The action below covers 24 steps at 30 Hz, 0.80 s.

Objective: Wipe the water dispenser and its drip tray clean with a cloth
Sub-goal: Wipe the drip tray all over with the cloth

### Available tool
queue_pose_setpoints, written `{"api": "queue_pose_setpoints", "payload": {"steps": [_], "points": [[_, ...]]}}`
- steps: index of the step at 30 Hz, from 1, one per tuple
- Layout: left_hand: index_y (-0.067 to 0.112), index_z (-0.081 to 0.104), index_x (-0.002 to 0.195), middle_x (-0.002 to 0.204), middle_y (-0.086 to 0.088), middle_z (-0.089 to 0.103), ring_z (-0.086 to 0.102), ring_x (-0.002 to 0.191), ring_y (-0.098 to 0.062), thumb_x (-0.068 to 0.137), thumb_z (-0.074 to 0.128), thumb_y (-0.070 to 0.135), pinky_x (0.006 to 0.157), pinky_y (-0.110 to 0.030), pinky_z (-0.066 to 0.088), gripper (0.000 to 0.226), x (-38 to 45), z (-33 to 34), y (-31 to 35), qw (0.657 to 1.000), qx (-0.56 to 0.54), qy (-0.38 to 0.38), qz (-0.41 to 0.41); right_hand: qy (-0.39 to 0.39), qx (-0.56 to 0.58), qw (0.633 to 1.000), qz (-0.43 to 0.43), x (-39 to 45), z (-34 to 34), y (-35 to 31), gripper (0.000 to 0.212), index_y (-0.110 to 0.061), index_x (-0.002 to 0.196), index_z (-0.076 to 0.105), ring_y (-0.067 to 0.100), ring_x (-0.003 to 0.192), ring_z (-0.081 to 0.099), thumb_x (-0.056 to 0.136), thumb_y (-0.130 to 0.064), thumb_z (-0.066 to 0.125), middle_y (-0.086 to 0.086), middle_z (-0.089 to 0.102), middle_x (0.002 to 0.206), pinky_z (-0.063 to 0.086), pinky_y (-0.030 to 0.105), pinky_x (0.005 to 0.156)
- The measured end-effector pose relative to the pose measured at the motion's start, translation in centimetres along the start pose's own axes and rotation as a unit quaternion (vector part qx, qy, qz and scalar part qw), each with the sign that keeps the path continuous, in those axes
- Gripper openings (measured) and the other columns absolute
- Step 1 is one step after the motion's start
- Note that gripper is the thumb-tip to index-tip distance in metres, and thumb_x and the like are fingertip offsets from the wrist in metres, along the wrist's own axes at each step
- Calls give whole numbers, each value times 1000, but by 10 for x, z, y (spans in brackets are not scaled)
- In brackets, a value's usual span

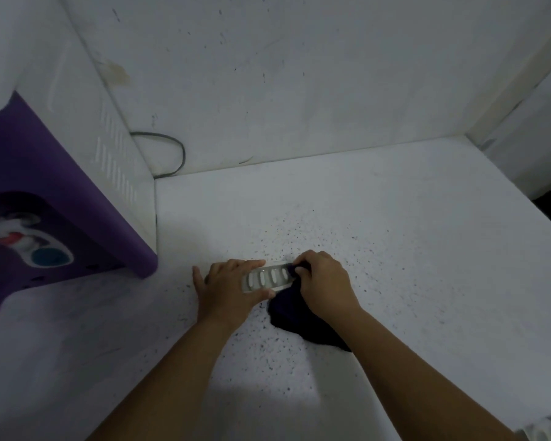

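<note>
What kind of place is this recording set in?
Probably a home or utility corner: a speckled floor meets stained white walls, with a purple water dispenser and its power cord beside them.

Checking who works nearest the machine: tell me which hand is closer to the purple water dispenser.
Left. The left hand holds the slotted drip tray on the dispenser's side, though apart from the water dispenser. The right hand presses the dark cloth farther away.

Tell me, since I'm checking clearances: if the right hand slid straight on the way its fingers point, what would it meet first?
Probably the left hand: the right hand points leftward along the drip tray, cloth beneath.
</note>
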State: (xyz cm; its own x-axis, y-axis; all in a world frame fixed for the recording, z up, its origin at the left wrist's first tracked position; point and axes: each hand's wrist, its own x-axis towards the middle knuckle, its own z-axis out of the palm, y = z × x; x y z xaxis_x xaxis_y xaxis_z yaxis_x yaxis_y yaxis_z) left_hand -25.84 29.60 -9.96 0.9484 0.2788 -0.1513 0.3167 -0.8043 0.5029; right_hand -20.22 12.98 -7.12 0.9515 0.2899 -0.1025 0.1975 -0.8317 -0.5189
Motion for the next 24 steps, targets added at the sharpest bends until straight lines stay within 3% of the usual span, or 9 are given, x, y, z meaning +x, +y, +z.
{"api": "queue_pose_setpoints", "payload": {"steps": [3, 9, 15, 18, 24], "points": [[53, 49, 124, 129, 21, 49, 33, 129, -10, 70, 64, 67, 114, -53, -11, 58, 0, 0, 0, 1000, -5, 1, 0, -35, -66, 997, 18, 5, 4, -7, 18, -12, 108, 61, 21, 92, 57, 94, -17, 51, 8, 59, 107, 36, 22, 71], [53, 49, 124, 128, 20, 49, 33, 127, -10, 71, 64, 66, 115, -50, -10, 57, -1, 2, -1, 1000, -15, 4, -3, 2, -89, 996, 2, 16, 10, -20, 11, -9, 101, 55, 17, 73, 45, 91, -11, 52, 9, 61, 95, 33, 26, 63], [53, 48, 124, 129, 20, 49, 34, 127, -10, 70, 63, 67, 114, -47, -7, 58, 0, 5, -3, 1000, -13, 8, 0, -34, -27, 999, 3, 11, 3, -6, 12, -10, 98, 67, 21, 92, 56, 90, -17, 60, 8, 61, 101, 35, 23, 70], [52, 50, 124, 128, 19, 50, 35, 126, -11, 70, 65, 67, 114, -45, -4, 58, 0, 6, -3, 1000, -13, 15, -1, -37, -29, 999, -18, 19, 4, -8, 11, -11, 96, 69, 20, 92, 58, 88, -14, 62, 7, 62, 100, 34, 21, 70], [53, 49, 124, 126, 19, 50, 35, 124, -9, 70, 65, 66, 112, -42, 4, 58, 0, 7, -3, 1000, -12, 23, -6, 11, -34, 999, -22, 8, 5, -5, 18, -14, 101, 67, 20, 87, 60, 90, -27, 61, 5, 66, 97, 48, 31, 74]]}}
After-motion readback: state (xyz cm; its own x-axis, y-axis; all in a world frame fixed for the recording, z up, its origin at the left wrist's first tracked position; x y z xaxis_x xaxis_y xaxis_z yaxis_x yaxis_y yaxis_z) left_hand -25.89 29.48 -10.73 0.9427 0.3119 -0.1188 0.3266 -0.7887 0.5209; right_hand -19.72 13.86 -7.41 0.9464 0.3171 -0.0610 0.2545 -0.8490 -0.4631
